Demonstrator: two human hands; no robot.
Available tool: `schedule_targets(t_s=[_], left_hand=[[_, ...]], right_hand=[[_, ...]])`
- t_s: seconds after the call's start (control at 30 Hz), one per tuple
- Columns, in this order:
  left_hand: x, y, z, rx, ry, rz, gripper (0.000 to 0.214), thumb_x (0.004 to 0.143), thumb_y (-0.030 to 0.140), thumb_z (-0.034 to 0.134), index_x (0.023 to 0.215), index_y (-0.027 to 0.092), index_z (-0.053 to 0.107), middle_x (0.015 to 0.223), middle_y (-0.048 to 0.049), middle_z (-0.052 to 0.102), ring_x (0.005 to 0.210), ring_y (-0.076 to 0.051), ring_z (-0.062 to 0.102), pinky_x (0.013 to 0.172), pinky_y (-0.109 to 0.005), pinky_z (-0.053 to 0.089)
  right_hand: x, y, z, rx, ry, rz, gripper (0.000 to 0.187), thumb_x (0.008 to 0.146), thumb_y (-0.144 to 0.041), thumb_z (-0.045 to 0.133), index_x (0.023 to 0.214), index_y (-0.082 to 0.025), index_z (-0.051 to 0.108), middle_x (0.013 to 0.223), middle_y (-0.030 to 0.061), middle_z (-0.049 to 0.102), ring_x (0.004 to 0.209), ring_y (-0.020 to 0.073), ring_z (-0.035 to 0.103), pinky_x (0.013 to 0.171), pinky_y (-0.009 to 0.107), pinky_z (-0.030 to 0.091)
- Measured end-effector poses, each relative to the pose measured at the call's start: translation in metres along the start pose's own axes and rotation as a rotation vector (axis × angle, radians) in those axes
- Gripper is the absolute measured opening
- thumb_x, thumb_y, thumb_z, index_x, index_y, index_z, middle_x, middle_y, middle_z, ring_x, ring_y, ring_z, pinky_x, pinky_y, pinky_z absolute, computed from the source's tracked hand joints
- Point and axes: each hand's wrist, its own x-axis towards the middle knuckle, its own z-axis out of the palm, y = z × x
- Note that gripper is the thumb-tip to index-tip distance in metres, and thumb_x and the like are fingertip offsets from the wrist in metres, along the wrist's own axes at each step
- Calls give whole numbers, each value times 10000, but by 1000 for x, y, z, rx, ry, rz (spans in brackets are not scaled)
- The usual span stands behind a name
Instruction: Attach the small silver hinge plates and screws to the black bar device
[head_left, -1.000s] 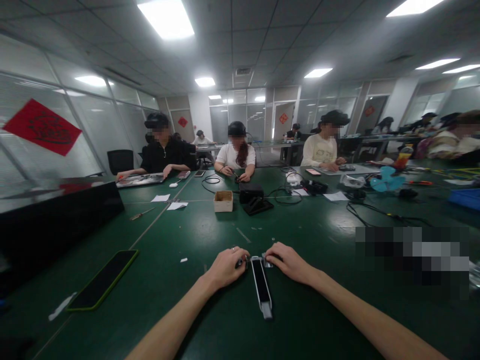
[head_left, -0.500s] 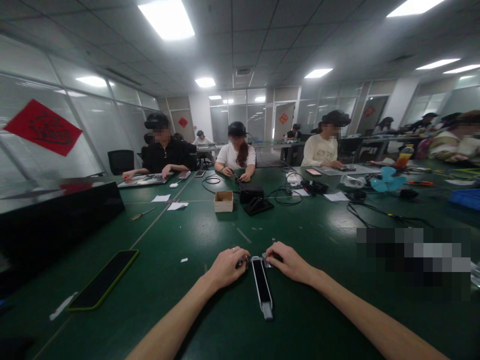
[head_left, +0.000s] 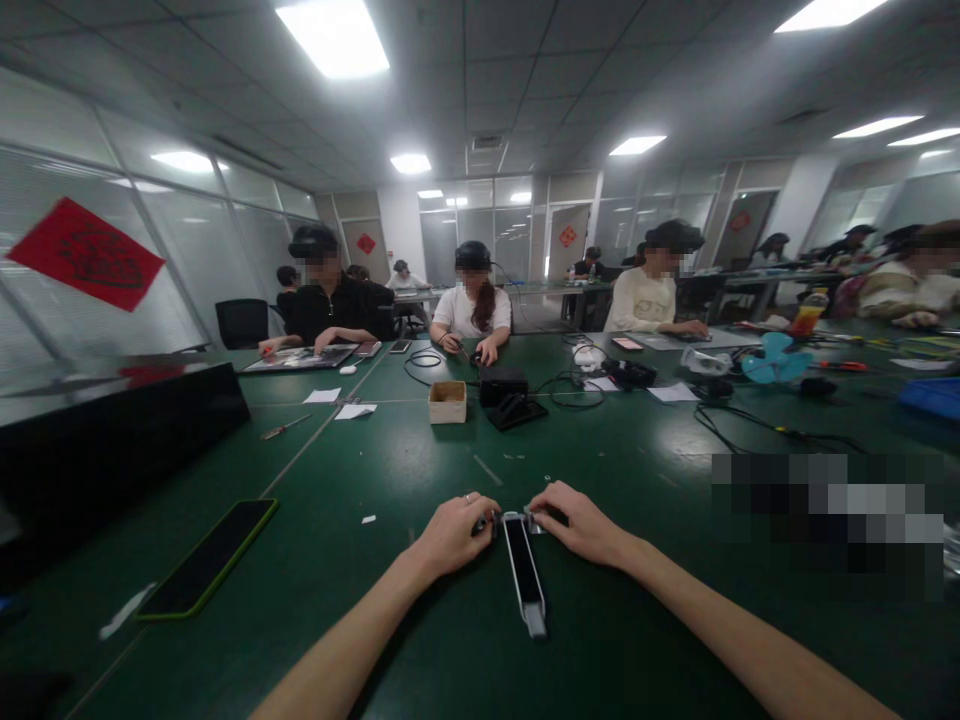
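Close to the body, on the green surface [head_left: 465, 665], a narrow black strip [head_left: 523, 570] with a silver near end is laid lengthwise, pointing away from the wearer. Its far end is pinched from both sides. The left hand [head_left: 452, 532] is curled, with its fingertips pressed together at the left corner. The right hand [head_left: 577, 522] is closed likewise at the right corner, where small silver parts are seen. The strip is judged to be light and stiff. Its glossy face is likely slippery and easily scratched or cracked, so it is best taken by the long edges or the metal ends rather than by the face. To the left, well apart, a dark phone in a green case [head_left: 204, 571] is lying flat. Farther off, a small cardboard box [head_left: 447, 402] and a black device [head_left: 504, 385] are set just beside each other. Seated people are seen at the far side.
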Motion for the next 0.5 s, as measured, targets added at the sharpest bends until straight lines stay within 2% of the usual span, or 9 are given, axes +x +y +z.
schedule_targets(t_s=[0.13, 0.33, 0.5], left_hand=[[0, 1, -1, 5, -1, -2, 225, 810, 124, 486, 1009, 194, 562, 900, -16, 606, 778, -139, 571, 714, -231, 436], [0, 1, -1, 3, 0, -10, 214, 814, 137, 487, 1005, 194, 566, 909, -20, 610, 787, -147, 570, 718, -242, 440], [0, 2, -1, 0, -12, -22, 212, 826, 146, 475, 1012, 194, 566, 927, -24, 609, 798, -148, 569, 734, -249, 444]], right_hand=[[0, 0, 0, 20, -7, 12, 151, 895, -282, 489, 954, -191, 594, 892, 36, 586, 809, 164, 526, 733, 313, 452], [0, -4, -4, -13, -17, 11, 196, 912, -309, 462, 956, -205, 622, 945, 52, 579, 887, 183, 517, 794, 343, 451], [0, -8, -5, -13, 35, 25, 163, 897, -281, 472, 956, -203, 602, 981, 56, 565, 922, 192, 505, 822, 354, 449]])
